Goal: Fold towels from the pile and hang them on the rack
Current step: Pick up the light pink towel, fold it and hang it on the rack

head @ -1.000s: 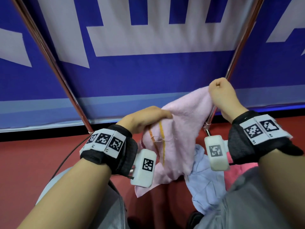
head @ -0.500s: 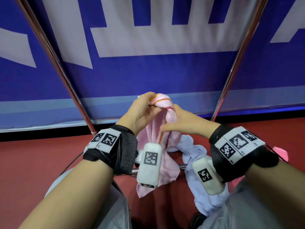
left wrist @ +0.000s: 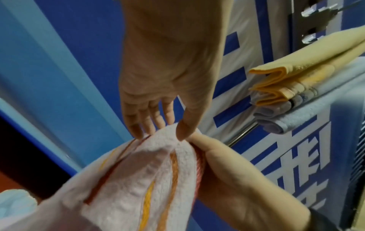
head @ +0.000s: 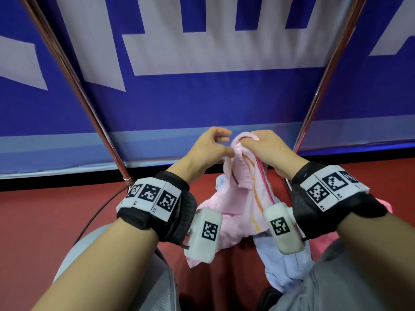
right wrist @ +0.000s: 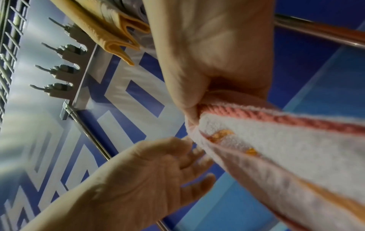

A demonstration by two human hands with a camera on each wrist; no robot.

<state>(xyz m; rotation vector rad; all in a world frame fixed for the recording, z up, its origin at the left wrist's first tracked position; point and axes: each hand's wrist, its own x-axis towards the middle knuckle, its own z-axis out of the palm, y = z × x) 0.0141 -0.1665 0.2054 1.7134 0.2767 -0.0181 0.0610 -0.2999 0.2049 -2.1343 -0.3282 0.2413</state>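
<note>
Gripping the bunched top of the pink towel [head: 244, 198], the right hand [head: 267, 149] hides its corner; the left hand [head: 208, 149] is loosely spread, fingertips touching it. Its lower end is hidden behind the wrist cameras.

The left hand [left wrist: 166, 75] reaches down from the top of the frame, its fingers [left wrist: 147, 118] straight and loosely spread, tips touching the upper fold of a pale pink towel [left wrist: 138, 176] with orange and yellow stripes. Just right of the towel, the right hand [left wrist: 242, 184] grips its bunched edge. Further right of the towel, folded yellow towels [left wrist: 296, 67] and light blue towels [left wrist: 308, 118] hang over a metal rack bar [left wrist: 244, 134], before a blue and white banner [left wrist: 276, 156].
</note>
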